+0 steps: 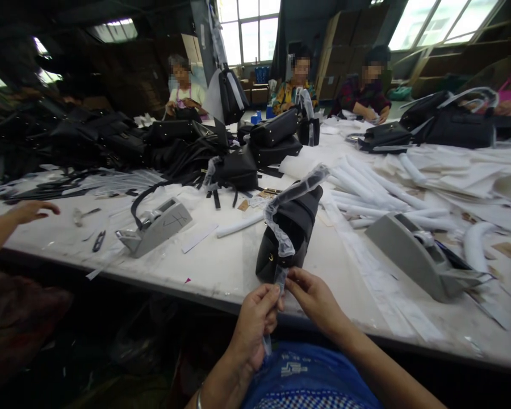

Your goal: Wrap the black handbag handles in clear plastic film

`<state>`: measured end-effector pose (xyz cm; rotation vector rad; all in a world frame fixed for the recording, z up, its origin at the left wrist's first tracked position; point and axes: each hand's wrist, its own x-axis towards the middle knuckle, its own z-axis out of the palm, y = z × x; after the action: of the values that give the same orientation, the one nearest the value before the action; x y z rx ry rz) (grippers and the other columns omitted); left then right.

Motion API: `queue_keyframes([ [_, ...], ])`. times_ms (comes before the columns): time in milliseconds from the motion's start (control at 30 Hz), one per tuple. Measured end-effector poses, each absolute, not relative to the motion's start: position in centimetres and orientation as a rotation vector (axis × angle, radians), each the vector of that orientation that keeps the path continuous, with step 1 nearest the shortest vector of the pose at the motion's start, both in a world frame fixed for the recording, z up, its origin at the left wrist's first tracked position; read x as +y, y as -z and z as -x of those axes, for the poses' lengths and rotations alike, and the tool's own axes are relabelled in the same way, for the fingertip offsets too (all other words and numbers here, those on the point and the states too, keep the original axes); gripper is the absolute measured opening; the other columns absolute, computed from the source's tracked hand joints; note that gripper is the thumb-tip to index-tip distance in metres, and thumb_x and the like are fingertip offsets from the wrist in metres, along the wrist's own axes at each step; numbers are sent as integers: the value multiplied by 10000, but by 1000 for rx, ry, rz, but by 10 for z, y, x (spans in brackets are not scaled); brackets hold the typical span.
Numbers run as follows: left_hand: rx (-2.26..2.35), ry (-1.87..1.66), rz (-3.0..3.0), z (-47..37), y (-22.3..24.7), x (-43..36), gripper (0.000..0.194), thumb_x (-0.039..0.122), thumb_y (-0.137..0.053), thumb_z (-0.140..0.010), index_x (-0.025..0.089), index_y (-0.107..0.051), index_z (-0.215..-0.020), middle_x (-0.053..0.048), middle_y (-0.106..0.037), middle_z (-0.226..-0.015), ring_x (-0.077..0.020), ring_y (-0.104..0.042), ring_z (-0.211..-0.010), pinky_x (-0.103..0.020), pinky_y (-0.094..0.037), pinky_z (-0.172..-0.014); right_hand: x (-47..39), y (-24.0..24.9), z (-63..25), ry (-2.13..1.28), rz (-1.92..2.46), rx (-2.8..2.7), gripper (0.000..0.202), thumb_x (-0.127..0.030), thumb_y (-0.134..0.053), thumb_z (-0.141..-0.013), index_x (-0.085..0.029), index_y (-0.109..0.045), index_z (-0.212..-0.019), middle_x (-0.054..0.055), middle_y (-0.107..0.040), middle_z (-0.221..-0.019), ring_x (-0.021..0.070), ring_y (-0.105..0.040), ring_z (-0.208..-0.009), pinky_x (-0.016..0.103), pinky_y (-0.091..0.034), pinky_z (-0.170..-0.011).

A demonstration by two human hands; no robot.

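Note:
A black handbag [300, 213] rests on the white table near its front edge. Clear plastic wrap [296, 192] covers the strap that arches over it. My left hand [258, 318] is closed on the lower, plastic-wrapped strap end [281, 277], and a bit of clear film hangs below the fist. Thumb and fingers of my right hand [310, 292] pinch the same strap end higher up, close against the bag. The exact fingertip contact is partly hidden.
Grey tape dispensers [164, 224] [421, 255] flank the bag. Black bags [238, 167] pile up behind, and white paper rolls [370, 184] cover the right. A co-worker's hand [34, 211] reaches in at left; several people sit across the table [221, 272].

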<state>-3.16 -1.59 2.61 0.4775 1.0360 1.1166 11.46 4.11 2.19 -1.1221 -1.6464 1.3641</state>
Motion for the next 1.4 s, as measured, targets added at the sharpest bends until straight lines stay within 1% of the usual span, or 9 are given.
queue_keyframes([
  [233, 1018, -1067, -465, 22, -30, -21, 435, 526, -778, -721, 132, -609, -797, 47, -523, -624, 9, -199, -386, -184, -75, -387, 39, -14, -102, -1529, 1160, -1397, 175, -308, -699, -735, -194, -740, -861, 21, -739, -806, 183, -669, -736, 286, -529, -716],
  [500, 988, -1100, -430, 22, -32, -22, 407, 490, -771, -747, 123, -615, -828, 39, -535, -654, 10, -188, -395, -180, -75, -388, 48, -28, -97, -1407, 1329, -1501, 156, -261, -682, -682, -180, -782, -770, 47, -768, -749, 201, -691, -637, 290, -541, -623],
  [700, 1033, -1163, -495, 23, -29, -23, 407, 520, -731, -780, 138, -592, -769, 41, -515, -640, -7, -194, -405, -197, -88, -399, 58, -43, -112, -1394, 1205, -1924, 219, -240, -570, -780, -196, -785, -774, 33, -758, -716, 225, -708, -693, 290, -531, -647],
  [867, 1179, -1232, -656, 18, -32, -24, 401, 537, -656, -844, 153, -610, -739, 37, -500, -609, -44, -226, -428, -222, -135, -420, 54, -91, -141, -932, 1110, -2398, 233, -265, -564, -889, -240, -758, -763, 30, -733, -688, 185, -672, -600, 257, -489, -570],
  [1000, 1286, -1315, -765, 15, -28, -24, 378, 511, -656, -851, 161, -641, -712, 20, -533, -625, -80, -326, -487, -230, -249, -484, 61, -128, -127, -426, 676, -2585, 250, -248, -549, -942, -237, -717, -1127, 83, -748, -1045, 219, -699, -924, 319, -549, -832],
  [1067, 1285, -1368, -822, 14, -26, -23, 334, 485, -649, -863, 161, -685, -793, 6, -576, -657, -111, -423, -558, -238, -328, -563, 71, -135, -109, -239, 467, -2724, 331, -218, -591, -917, -202, -659, -1240, 106, -679, -1256, 268, -582, -1233, 443, -411, -1106],
  [1133, 1264, -1406, -856, 13, -26, -22, 305, 458, -639, -874, 160, -704, -879, 5, -590, -659, -143, -492, -633, -252, -371, -641, 84, -138, -91, -141, 367, -2882, 352, -220, -644, -880, -162, -657, -1228, 121, -667, -1277, 302, -456, -1370, 552, -171, -1218],
  [1233, 1290, -1406, -838, 13, -27, -21, 331, 473, -635, -875, 155, -679, -793, -2, -601, -659, -160, -516, -673, -262, -382, -673, 100, -139, -73, -175, 333, -3124, 237, -199, -685, -830, -169, -726, -1061, 87, -749, -1046, 283, -611, -1192, 592, -68, -1209],
  [1400, 1314, -1376, -785, 13, -25, -23, 425, 558, -653, -837, 166, -618, -677, -9, -592, -648, -152, -509, -645, -251, -378, -616, 112, -152, -67, -418, 334, -3229, 144, -134, -676, -808, -247, -744, -748, -27, -750, -807, 194, -677, -898, 583, -113, -1172],
])
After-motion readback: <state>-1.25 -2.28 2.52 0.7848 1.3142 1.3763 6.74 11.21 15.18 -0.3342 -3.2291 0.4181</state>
